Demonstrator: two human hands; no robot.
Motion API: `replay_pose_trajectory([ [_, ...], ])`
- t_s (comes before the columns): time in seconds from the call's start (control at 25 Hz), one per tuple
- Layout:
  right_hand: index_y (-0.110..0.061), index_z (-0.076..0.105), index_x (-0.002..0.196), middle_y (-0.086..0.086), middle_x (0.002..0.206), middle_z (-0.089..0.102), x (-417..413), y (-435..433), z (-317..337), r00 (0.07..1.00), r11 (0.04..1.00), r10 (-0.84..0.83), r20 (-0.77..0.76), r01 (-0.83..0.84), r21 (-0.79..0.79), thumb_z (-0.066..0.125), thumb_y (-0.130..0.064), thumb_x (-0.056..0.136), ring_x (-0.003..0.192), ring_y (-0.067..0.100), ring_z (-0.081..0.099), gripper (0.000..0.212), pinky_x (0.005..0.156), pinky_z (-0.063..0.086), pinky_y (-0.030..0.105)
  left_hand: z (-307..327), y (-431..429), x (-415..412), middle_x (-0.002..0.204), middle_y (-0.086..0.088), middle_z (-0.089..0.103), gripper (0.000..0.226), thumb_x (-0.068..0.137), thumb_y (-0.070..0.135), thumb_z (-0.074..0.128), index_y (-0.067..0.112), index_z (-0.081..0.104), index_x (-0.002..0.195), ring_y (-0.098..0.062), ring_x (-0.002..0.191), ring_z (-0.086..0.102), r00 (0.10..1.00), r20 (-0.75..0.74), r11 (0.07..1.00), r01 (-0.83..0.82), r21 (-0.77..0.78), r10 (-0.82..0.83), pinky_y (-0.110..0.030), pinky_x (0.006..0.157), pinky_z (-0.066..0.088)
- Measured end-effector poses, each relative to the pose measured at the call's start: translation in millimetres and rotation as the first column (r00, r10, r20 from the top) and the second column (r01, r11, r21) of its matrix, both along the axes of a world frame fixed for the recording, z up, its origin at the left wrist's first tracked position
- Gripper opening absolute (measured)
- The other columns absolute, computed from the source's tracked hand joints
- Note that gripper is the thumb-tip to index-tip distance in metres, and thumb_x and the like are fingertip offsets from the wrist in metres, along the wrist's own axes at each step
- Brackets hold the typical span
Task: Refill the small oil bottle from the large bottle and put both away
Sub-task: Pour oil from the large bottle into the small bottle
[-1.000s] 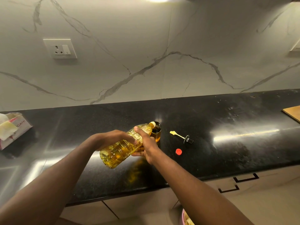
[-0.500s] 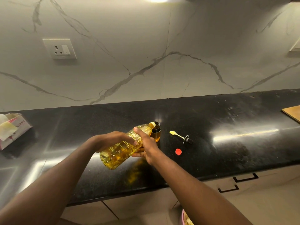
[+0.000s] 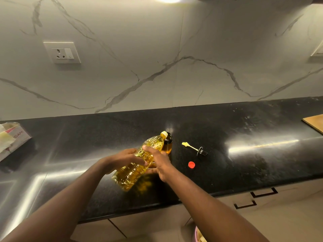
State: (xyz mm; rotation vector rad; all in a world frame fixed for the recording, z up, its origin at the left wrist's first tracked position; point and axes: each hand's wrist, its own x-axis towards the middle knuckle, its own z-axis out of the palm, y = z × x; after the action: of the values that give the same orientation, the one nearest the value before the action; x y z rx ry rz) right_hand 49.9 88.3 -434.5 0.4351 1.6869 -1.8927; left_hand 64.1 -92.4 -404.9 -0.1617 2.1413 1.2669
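Observation:
The large clear bottle (image 3: 132, 170) of yellow oil is tilted, its pale neck over the mouth of the small glass oil bottle (image 3: 168, 145), which stands upright on the black counter (image 3: 227, 165) and holds amber oil. My left hand (image 3: 122, 159) grips the large bottle's middle from the left. My right hand (image 3: 160, 163) grips it from the right, fingers curled over the upper body. To the right lie the small bottle's black pourer stopper with a yellow tip (image 3: 194, 148) and a red cap (image 3: 191, 164).
An opened cardboard box (image 3: 12, 138) sits at the counter's left end, a wooden board (image 3: 314, 122) at the far right. A wall socket (image 3: 62, 52) is on the marble backsplash. Drawers with black handles (image 3: 264, 193) run below the counter edge.
Almost nothing differs. Both hands keep the large bottle tilted over the small one, with only a slight shift of the bottle.

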Motion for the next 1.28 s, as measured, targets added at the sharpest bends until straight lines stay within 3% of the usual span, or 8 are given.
replay_pose_trajectory([
  [0.12,-0.023,0.050,0.136,0.002,0.117,0.064,0.2,3.0,1.2,1.000,1.000,0.021,-0.023,-0.020,0.018,0.087,-0.049,0.074,0.106,0.026,0.068,0.077,0.068,0.066,0.041,-5.4,1.6,0.8,0.134,0.000,0.062,0.076,0.075,0.046,0.083,0.033,0.047,0.141,-0.023,0.122,0.061,1.000,0.000,1.000,-0.014,0.011,0.014,-0.038,0.097,0.051],
  [0.24,-0.025,0.052,0.130,0.000,0.115,0.067,-0.6,3.6,2.2,0.997,0.999,0.033,-0.077,-0.030,0.039,0.087,-0.047,0.075,0.102,0.023,0.070,0.068,0.071,0.065,0.042,-7.4,3.8,3.1,0.124,0.003,0.067,0.078,0.064,0.046,0.082,0.033,0.051,0.134,-0.018,0.113,0.065,0.999,-0.022,0.997,-0.048,0.055,0.049,-0.031,0.085,0.052],
  [0.4,-0.034,0.060,0.120,-0.003,0.114,0.073,-6.3,0.9,5.4,0.973,0.994,0.066,-0.219,-0.046,0.096,0.088,-0.049,0.069,0.102,0.020,0.073,0.060,0.082,0.065,0.051,-7.7,0.4,5.2,0.122,0.004,0.069,0.074,0.061,0.044,0.088,0.039,0.051,0.125,-0.016,0.109,0.069,0.991,-0.060,0.981,-0.108,0.163,0.119,-0.028,0.081,0.055],
  [0.56,-0.031,0.051,0.133,-0.006,0.119,0.066,-15.3,-8.4,23.2,0.889,0.953,0.196,-0.414,-0.073,0.295,0.084,-0.062,0.064,0.106,0.014,0.067,0.083,0.089,0.060,0.041,-2.8,-9.9,4.1,0.120,0.001,0.073,0.088,0.053,0.045,0.093,0.032,0.054,0.131,-0.016,0.107,0.074,0.962,-0.173,0.953,-0.161,0.256,0.209,-0.025,0.078,0.059],
  [0.72,-0.027,0.046,0.137,-0.005,0.123,0.064,-30.7,-24.9,39.3,0.783,0.927,0.304,-0.543,-0.113,0.357,0.086,-0.053,0.071,0.109,0.015,0.066,0.082,0.088,0.060,0.036,4.2,-20.5,0.1,0.118,0.002,0.073,0.086,0.052,0.043,0.093,0.029,0.056,0.129,-0.015,0.109,0.072,0.898,-0.304,0.926,-0.227,0.301,0.319,-0.026,0.081,0.060],
  [0.88,-0.027,0.044,0.136,0.000,0.127,0.064,-49.2,-45.6,42.1,0.702,0.893,0.402,-0.588,-0.157,0.422,0.089,-0.044,0.072,0.113,0.020,0.066,0.080,0.090,0.061,0.039,9.6,-31.0,-6.2,0.124,0.000,0.068,0.089,0.052,0.041,0.094,0.028,0.053,0.130,-0.018,0.112,0.069,0.837,-0.394,0.917,-0.283,0.281,0.379,-0.034,0.090,0.059],
  [1.08,-0.030,0.040,0.133,-0.002,0.125,0.061,-67.9,-70.4,30.1,0.644,0.842,0.501,-0.579,-0.207,0.498,0.089,-0.041,0.074,0.112,0.018,0.063,0.078,0.084,0.056,0.030,0.5,-44.1,-15.6,0.126,-0.002,0.064,0.077,0.071,0.012,0.094,0.022,0.051,0.133,-0.021,0.120,0.062,0.803,-0.424,0.908,-0.361,0.213,0.418,-0.045,0.099,0.056],
  [1.28,-0.031,0.041,0.133,-0.003,0.125,0.061,-75.3,-80.9,17.0,0.612,0.799,0.560,-0.558,-0.221,0.560,0.089,-0.044,0.071,0.112,0.017,0.062,0.080,0.086,0.056,0.030,-16.1,-48.3,-16.2,0.126,-0.002,0.064,0.072,0.076,0.009,0.090,0.019,0.050,0.135,-0.022,0.121,0.061,0.766,-0.433,0.880,-0.416,0.229,0.475,-0.048,0.102,0.055],
])
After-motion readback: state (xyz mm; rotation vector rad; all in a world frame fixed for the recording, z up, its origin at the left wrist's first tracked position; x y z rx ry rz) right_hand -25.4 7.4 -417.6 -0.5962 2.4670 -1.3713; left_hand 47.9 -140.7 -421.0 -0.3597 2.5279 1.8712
